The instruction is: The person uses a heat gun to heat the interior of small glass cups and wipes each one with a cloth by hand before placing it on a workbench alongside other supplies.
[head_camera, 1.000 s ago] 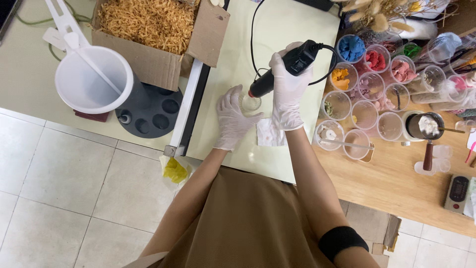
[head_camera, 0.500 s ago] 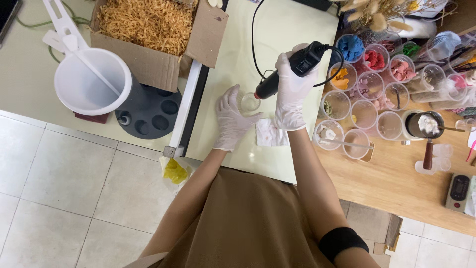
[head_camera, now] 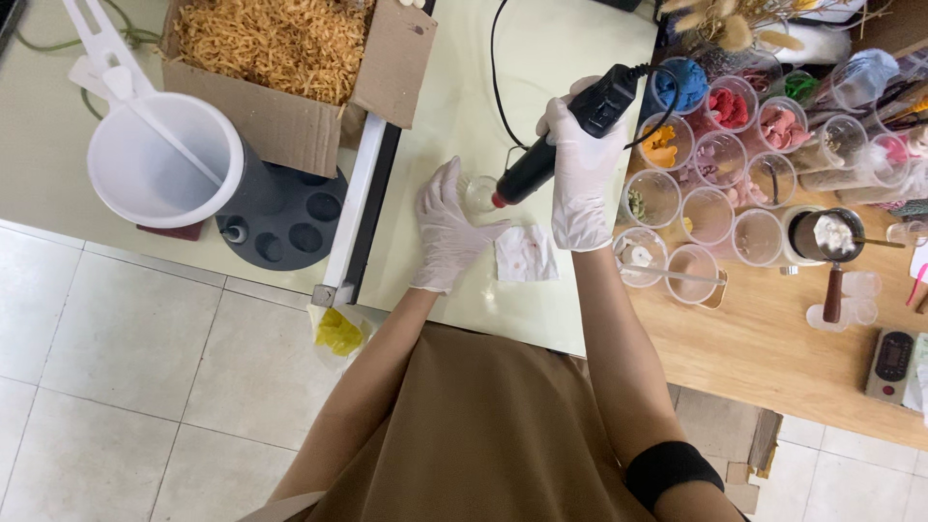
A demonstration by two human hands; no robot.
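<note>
While the left hand [head_camera: 447,227] in a white glove curls around a small clear cup [head_camera: 479,193], the right hand [head_camera: 580,174], also in a white glove, is wrapped tight around a black tool [head_camera: 565,130]. The cup stands on the pale green surface [head_camera: 454,87], near its front edge. The left fingers press against the side of the cup. The tool is long and tilted, and its red tip points down at the mouth of the cup. I cannot tell if the tip touches the cup. A black cord [head_camera: 503,58] runs from the tool up and across the surface.

Just beside the right hand lies a small white paper towel [head_camera: 527,253] with faint pink spots. It lies flat on the surface, between the two arms.

To the right, on a wooden surface [head_camera: 773,338], stand many clear cups [head_camera: 720,159]. Some hold blue, red, pink, orange or green bits. A little black pot [head_camera: 826,237] with a wooden handle stands among them, and a small scale [head_camera: 894,365] sits near the far right edge.

To the left sits a cardboard box [head_camera: 290,116] full of yellow paper shreds. Next to it is a white jug [head_camera: 159,159] with a white stick lying across it. A round black tray [head_camera: 290,217] with holes sits partly under the jug. A long black and white bar [head_camera: 358,213] lies between the tray and the green surface. A yellow bag [head_camera: 338,331] hangs at the front end of the bar.
</note>
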